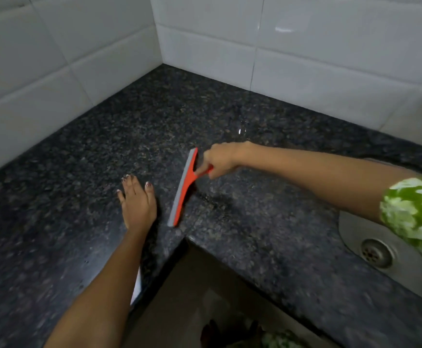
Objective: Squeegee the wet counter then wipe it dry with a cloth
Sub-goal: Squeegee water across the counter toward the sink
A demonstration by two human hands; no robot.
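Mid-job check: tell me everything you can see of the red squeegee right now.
The squeegee has a red, plastic-looking T-shaped body with a long grey blade strip along its left edge. Its short handle runs right into the right hand, whose fingers are closed around it. The blade runs diagonally, far end toward the wall, near end by the counter's inner corner, and seems to rest on the speckled dark stone. The left hand lies flat beside it, not touching.

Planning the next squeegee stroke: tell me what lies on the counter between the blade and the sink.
Nothing visible does. The squeegee, held in the right hand, has bare wet granite counter between it and the sink. The left hand rests flat on the blade's other side.
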